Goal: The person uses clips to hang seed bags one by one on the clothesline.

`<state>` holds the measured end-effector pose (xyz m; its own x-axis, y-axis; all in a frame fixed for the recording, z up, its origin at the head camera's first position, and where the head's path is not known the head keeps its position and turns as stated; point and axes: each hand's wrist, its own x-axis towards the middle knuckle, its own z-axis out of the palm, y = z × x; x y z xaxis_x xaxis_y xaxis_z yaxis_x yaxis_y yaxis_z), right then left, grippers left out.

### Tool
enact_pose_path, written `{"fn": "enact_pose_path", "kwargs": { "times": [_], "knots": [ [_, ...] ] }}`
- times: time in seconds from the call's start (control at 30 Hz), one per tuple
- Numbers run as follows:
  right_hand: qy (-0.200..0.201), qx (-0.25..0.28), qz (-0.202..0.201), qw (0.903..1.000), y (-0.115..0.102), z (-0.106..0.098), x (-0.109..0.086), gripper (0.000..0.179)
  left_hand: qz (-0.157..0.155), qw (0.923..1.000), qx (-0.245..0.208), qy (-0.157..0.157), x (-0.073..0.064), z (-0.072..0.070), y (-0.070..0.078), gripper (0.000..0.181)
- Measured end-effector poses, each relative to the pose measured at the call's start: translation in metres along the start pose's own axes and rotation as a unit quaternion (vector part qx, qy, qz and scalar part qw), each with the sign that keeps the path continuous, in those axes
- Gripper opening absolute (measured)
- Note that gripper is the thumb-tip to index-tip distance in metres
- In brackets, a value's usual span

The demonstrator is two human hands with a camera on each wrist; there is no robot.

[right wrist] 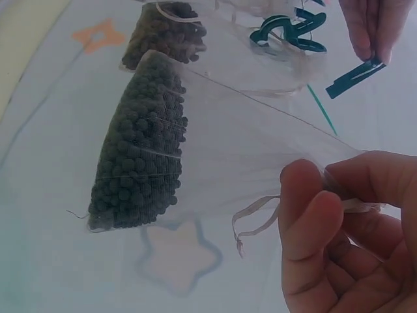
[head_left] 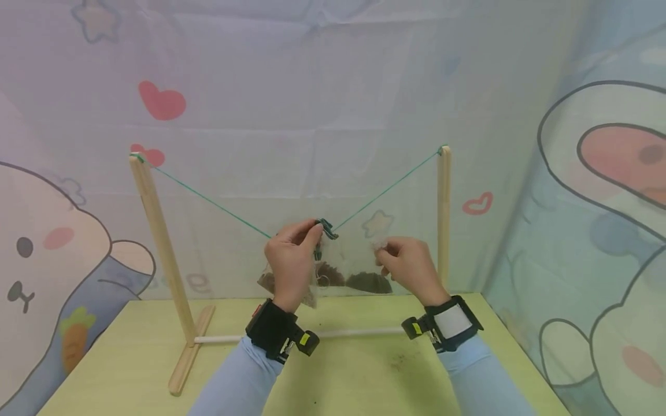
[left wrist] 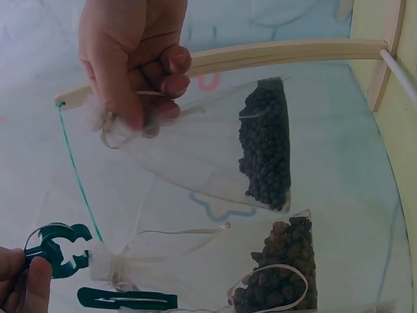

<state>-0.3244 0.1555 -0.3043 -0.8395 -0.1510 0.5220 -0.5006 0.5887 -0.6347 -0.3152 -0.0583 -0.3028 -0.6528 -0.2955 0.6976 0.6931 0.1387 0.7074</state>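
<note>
My left hand (head_left: 291, 260) pinches a dark green clothespin (left wrist: 62, 251) by its tail end, at the low point of the green cord (head_left: 208, 203). In the left wrist view the pin's jaws are spread, close to the gathered neck of a sheer drawstring pouch of brown lumps (left wrist: 280, 267). Another green clothespin (left wrist: 127, 298) is beside that neck. To the right, my right hand (head_left: 408, 263) pinches the gathered top of a sheer drawstring pouch of round black beads (right wrist: 137, 153). Its beads lie along the bottom, and a drawstring loop dangles by my fingertips.
The cord runs between a left wooden post (head_left: 161, 242) and a right wooden post (head_left: 444, 214), sagging into a V. A white rod (head_left: 359, 332) crosses low above the yellow-green table (head_left: 354, 381). A cartoon-printed cloth (head_left: 333, 86) stands behind.
</note>
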Motion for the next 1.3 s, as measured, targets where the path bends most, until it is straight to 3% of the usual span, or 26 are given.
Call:
{"fn": "enact_pose_path", "kwargs": {
  "times": [0.33,0.63,0.83,1.1,1.3],
  "knots": [
    [0.002,0.013,-0.004,0.9999,0.001,0.011,0.012,0.023,-0.001,0.9997,0.025,0.001,-0.003,0.007,-0.013,0.017],
    [0.005,-0.024,-0.027,0.9993,0.002,0.015,0.02,0.025,-0.035,0.9987,0.037,-0.006,0.0,0.007,-0.012,0.016],
    [0.027,-0.052,-0.06,0.9965,-0.003,0.014,0.033,0.022,-0.046,0.9983,0.031,-0.018,0.0,0.008,-0.009,0.017],
    [0.057,-0.092,-0.123,0.9865,-0.015,0.018,0.043,0.032,-0.056,0.9977,0.023,-0.031,0.002,0.012,-0.002,0.016],
    [0.04,-0.087,-0.142,0.9853,-0.022,0.021,0.044,0.024,-0.063,0.9964,0.039,-0.04,0.001,0.017,-0.002,0.014]
  ]
}}
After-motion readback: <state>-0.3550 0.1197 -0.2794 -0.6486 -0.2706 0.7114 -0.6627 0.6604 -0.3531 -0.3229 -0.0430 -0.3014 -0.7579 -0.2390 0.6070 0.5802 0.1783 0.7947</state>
